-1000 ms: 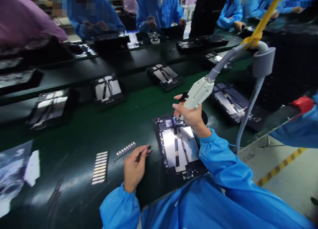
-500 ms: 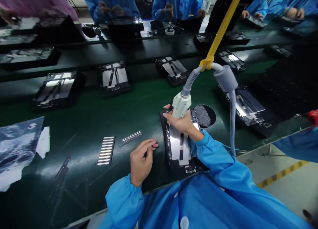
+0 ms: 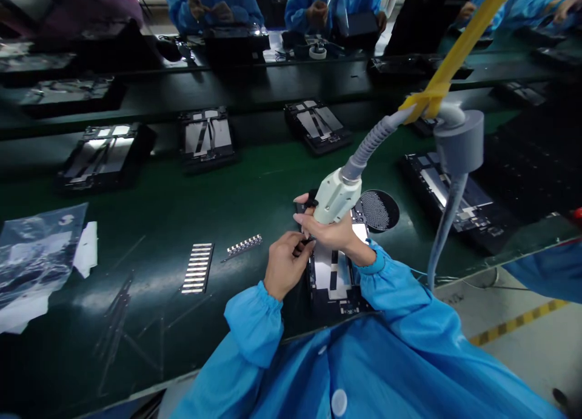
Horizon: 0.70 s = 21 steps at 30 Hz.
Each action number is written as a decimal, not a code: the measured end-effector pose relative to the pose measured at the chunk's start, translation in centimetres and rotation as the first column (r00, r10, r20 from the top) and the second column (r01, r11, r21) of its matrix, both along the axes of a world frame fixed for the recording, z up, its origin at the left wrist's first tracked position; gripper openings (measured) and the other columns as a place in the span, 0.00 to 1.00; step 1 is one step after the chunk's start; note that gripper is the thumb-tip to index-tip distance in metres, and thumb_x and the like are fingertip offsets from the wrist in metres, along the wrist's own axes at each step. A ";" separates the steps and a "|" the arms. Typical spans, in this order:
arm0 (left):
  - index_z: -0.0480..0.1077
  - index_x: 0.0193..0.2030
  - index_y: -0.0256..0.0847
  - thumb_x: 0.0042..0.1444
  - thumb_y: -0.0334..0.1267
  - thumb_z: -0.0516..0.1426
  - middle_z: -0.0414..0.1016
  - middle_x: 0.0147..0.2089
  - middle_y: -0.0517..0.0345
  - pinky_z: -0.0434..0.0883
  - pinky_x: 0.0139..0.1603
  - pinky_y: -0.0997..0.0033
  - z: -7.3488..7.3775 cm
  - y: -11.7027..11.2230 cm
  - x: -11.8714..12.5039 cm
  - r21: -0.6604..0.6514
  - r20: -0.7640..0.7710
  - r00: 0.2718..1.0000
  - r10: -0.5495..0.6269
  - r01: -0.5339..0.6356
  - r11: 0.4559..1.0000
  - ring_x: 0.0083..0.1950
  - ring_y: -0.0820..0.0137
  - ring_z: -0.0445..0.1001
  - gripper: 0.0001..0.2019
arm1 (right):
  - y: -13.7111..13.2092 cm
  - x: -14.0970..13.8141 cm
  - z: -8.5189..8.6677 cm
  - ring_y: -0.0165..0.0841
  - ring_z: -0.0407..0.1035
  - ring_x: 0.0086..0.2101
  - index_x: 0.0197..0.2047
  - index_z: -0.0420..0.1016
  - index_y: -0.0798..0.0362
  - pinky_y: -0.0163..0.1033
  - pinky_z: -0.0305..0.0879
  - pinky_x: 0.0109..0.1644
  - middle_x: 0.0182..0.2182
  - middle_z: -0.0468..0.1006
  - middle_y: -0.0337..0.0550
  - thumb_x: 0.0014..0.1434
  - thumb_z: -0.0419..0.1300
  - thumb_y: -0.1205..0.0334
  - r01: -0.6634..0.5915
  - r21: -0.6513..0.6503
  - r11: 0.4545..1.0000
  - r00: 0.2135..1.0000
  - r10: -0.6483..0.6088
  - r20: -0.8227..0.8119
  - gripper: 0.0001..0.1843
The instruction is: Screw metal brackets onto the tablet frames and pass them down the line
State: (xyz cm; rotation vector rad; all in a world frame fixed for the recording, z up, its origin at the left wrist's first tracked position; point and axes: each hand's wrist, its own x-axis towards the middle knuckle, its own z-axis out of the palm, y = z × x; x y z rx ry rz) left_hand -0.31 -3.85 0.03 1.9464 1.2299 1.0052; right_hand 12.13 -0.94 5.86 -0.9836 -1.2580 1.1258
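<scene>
My right hand (image 3: 334, 231) is wrapped round a pale electric screwdriver (image 3: 337, 194), tilted over an opened tablet-like device (image 3: 325, 270) at the bench's front edge. The tool's tip is hidden by my fingers. My left hand (image 3: 288, 258) is closed in a pinch at the device's left edge, close to the screwdriver's lower end. Whatever lies between its fingertips is too small to make out. Behind my right wrist stands a round black dish of small screws (image 3: 379, 210). Left of my left hand lie a thin strip with small pale pieces (image 3: 244, 245) and a striped strip card (image 3: 197, 268).
A yellow strap (image 3: 459, 55) holds up the screwdriver's grey cable (image 3: 443, 237). More opened devices (image 3: 207, 137) stand in a row along the green bench (image 3: 163, 213). A clear plastic bag (image 3: 39, 255) lies at left. Co-workers' hands (image 3: 317, 14) are at the far side.
My left hand has moved right and up, from the bench to the device's edge near the screwdriver. The screwdriver leans further right, and its cable and strap have swung right.
</scene>
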 end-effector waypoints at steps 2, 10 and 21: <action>0.74 0.32 0.37 0.57 0.33 0.56 0.76 0.32 0.57 0.68 0.30 0.76 -0.1 0.0 0.0 -0.002 0.004 1.000 -0.012 0.012 1.000 0.28 0.74 0.71 0.06 | 0.0 0.0 0.0 0.27 0.64 0.18 0.41 0.69 0.51 0.37 0.66 0.23 0.17 0.67 0.30 0.49 0.65 0.62 -0.015 -0.015 1.000 1.000 0.015 0.003 0.16; 0.73 0.34 0.38 0.57 0.32 0.55 0.77 0.34 0.57 0.68 0.34 0.74 -0.8 0.2 0.0 -0.037 0.071 0.997 0.018 -0.015 0.999 0.32 0.72 0.73 0.05 | -0.2 -0.1 0.3 0.28 0.65 0.18 0.41 0.69 0.50 0.39 0.68 0.24 0.17 0.67 0.30 0.49 0.66 0.59 -0.015 -0.045 0.999 1.000 0.015 0.005 0.17; 0.73 0.32 0.39 0.56 0.33 0.57 0.76 0.32 0.59 0.67 0.31 0.76 -1.2 0.0 -0.2 -0.022 0.134 0.990 0.049 -0.046 0.999 0.28 0.75 0.70 0.04 | -0.1 -0.1 0.5 0.28 0.64 0.17 0.41 0.67 0.51 0.39 0.67 0.25 0.16 0.67 0.29 0.50 0.64 0.62 -0.015 -0.025 1.000 1.000 0.014 -0.023 0.15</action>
